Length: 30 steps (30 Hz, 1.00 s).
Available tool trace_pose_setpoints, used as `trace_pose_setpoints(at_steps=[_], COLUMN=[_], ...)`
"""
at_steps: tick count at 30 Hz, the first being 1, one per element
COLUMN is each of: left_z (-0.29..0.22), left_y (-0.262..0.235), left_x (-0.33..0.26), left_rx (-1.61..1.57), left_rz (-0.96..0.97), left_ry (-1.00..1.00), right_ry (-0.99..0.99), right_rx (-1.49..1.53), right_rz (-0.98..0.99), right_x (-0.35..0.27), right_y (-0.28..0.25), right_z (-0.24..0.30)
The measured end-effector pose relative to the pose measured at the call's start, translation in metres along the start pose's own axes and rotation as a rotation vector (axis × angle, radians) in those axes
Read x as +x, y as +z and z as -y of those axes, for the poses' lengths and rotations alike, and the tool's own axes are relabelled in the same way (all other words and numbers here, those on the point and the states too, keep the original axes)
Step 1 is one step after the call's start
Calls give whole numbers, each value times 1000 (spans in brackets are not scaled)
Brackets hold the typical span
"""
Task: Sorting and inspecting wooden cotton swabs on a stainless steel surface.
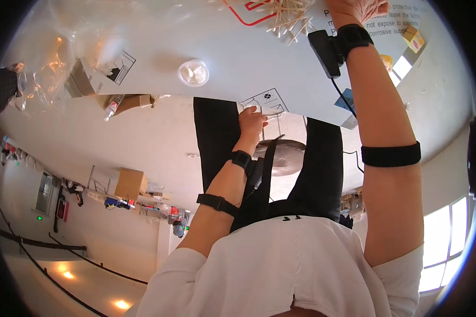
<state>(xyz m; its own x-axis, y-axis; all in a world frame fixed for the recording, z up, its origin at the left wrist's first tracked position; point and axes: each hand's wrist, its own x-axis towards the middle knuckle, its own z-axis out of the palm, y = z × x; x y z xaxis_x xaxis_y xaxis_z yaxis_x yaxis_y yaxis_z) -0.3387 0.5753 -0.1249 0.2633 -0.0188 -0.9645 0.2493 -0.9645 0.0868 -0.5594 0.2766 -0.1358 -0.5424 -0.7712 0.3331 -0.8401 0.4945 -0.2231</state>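
Observation:
My left hand (pixel 253 122) is low by the table's near edge, above my lap. Its fingers are curled in, and whatever they may hold is too small to make out. My right hand (pixel 357 9) is over the far right of the table, cut off by the upper edge of the view. The part of it that shows looks closed, and its grip is hidden. Just left of it lies a loose pile of cotton swabs (pixel 291 16). A small round clear tub (pixel 193 72), with white swab tips inside, stands left of the middle.
Clear plastic bags (pixel 45 68) lie at the left of the white printed tabletop (pixel 227 58). Small yellow boxes (pixel 413 39) are at the right, near a blue packet (pixel 346 100). A bottle (pixel 112 107) shows below the table's left edge. A round stool (pixel 283 157) is beneath me.

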Motion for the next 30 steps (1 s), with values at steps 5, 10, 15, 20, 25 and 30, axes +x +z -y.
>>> trace_pose_setpoints(at_steps=[5, 10, 15, 20, 25, 30], left_z=[-10, -13, -17, -20, -38, -140], left_y=[-9, -14, -17, -47, -44, -81], left_x=[5, -1, -8, -1, -28, -58], left_rx=[225, 124, 39, 406, 224, 716], left_rz=[63, 49, 82, 144, 231, 373], left_ry=[-94, -165, -207, 58, 276, 491], right_ry=[-13, -4, 19, 81, 7, 34], right_rx=[-9, 6, -5, 29, 129, 101], right_rz=[-10, 0, 5, 103, 4, 63], right_x=[0, 0, 1, 0, 1, 7], right_y=[1, 0, -2, -11, -4, -13], right_z=[1, 2, -1, 20, 10, 9])
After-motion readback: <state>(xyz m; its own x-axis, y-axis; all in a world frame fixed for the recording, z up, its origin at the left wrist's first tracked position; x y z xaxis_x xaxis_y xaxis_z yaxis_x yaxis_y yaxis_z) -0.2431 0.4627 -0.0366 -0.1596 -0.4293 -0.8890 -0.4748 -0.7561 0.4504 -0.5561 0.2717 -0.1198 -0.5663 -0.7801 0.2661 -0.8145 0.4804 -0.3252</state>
